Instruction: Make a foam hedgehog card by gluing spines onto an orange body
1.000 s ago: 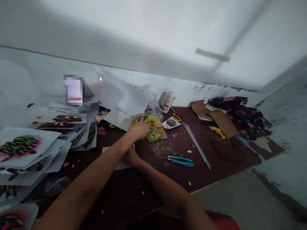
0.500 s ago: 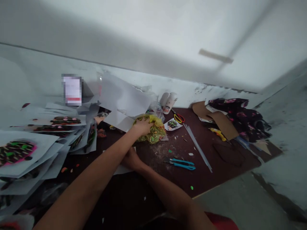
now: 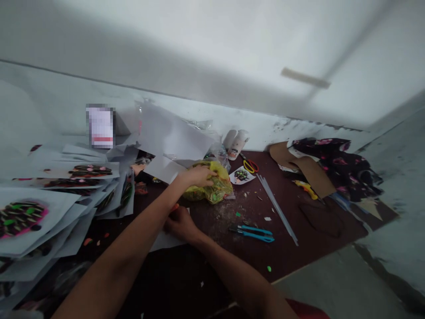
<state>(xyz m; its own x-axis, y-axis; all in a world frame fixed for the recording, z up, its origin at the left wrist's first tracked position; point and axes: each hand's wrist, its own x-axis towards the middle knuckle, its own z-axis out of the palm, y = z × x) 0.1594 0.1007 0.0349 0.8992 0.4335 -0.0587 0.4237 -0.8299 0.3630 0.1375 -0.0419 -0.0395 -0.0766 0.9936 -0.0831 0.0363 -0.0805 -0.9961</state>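
Note:
A yellow plastic bag with small coloured bits showing through it lies crumpled on the table. My left hand rests on top of this bag, its visible fingers stretched out and apart; part of the hand hides the bag's left side. Below and to the left, my right hand is closed beside my left forearm. A small orange piece shows at its fingertips, its kind too small to make out. Under that hand lies a white sheet of paper, mostly covered by my arms.
Decorated paper sheets are piled at the left. Blue cutters, a clear strip, scissors, a decorated paper cutout and a white bottle lie or stand to the right. Dark flowered cloth is at the far right.
My left hand has shifted up on the yellow bag and its fingers now show more. An orange piece has come into sight at my right hand. The view has moved slightly.

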